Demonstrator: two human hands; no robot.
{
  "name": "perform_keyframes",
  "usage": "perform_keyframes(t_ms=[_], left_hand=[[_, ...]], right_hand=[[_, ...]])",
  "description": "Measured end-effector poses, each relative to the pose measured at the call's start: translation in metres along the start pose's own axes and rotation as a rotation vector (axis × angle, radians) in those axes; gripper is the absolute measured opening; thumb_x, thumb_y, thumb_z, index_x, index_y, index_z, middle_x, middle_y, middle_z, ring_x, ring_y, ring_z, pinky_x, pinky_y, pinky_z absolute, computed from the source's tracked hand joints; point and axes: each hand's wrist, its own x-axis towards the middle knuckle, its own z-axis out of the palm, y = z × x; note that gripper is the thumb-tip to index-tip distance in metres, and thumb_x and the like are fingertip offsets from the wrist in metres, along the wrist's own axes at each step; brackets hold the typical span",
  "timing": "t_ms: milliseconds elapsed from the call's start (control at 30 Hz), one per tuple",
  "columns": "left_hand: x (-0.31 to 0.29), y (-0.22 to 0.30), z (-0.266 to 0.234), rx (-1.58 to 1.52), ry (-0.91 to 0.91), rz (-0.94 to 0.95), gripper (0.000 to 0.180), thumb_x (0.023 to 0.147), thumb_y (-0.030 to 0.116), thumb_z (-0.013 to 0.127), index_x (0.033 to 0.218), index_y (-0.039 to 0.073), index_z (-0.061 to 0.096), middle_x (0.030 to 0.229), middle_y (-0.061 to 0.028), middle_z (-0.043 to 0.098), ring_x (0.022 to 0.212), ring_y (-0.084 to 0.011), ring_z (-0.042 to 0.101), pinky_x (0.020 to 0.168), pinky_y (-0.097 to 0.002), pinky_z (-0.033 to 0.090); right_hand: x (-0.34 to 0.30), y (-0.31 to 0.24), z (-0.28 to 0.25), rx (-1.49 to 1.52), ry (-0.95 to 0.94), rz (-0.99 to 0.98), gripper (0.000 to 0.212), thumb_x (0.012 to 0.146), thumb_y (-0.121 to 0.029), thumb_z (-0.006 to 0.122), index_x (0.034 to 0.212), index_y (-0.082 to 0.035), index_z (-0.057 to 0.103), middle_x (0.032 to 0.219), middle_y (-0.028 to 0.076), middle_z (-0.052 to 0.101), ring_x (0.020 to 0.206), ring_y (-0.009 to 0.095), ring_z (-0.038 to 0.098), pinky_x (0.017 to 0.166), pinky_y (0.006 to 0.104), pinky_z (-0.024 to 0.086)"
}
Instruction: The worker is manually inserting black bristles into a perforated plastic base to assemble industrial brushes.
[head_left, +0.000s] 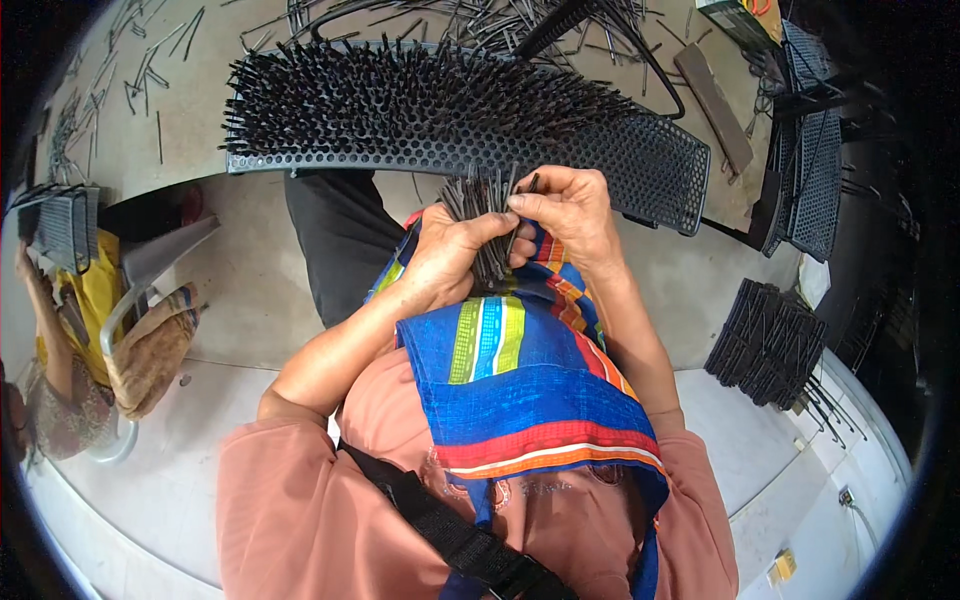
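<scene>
My left hand point(450, 243) is closed around a bundle of thin dark rods point(478, 200), held upright above my lap. Against the right side of the bundle, my right hand point(574, 215) pinches with thumb and forefinger at a rod's upper end; how many rods it grips is hidden. Just beyond both hands lies a long dark perforated panel point(665, 165). Many short black rods point(380, 100) stand upright in its holes over the left and middle, while bare holes show along its near edge and right end.
Loose rods point(480, 28) lie scattered over the table point(195, 130) behind the panel. A flat brown bar point(713, 108) rests at the right. Farther right are another perforated panel point(815, 180) and a stack of dark rods point(765, 340). Another person's arm point(48, 310) shows at far left.
</scene>
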Motion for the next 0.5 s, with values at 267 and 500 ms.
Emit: perform_keyframes(t_ms=[267, 500], left_hand=[[-0.001, -0.007, -0.016, -0.016, 0.226, 0.012, 0.013, 0.089, 0.003, 0.062, 0.1, -0.003, 0.063, 0.085, -0.0143, 0.069, 0.068, -0.021, 0.069, 0.057, -0.0312, 0.058], [-0.009, -0.002, -0.021, 0.026, 0.229, 0.02, 0.011, 0.088, 0.002, 0.06, 0.096, -0.005, 0.062, 0.08, -0.0146, 0.069, 0.067, -0.0207, 0.069, 0.056, -0.0327, 0.058]], right_hand=[[0.004, -0.007, 0.016, -0.05, 0.282, -0.315, 0.008, 0.081, 0.0, 0.072, 0.089, 0.001, 0.07, 0.067, -0.002, 0.06, 0.05, 0.0, 0.044, 0.044, 0.0167, 0.03], [0.036, -0.009, 0.04, -0.299, 0.396, -0.825, 0.012, 0.078, 0.008, 0.073, 0.088, 0.002, 0.071, 0.081, 0.0, 0.063, 0.063, 0.002, 0.049, 0.053, 0.0178, 0.037]])
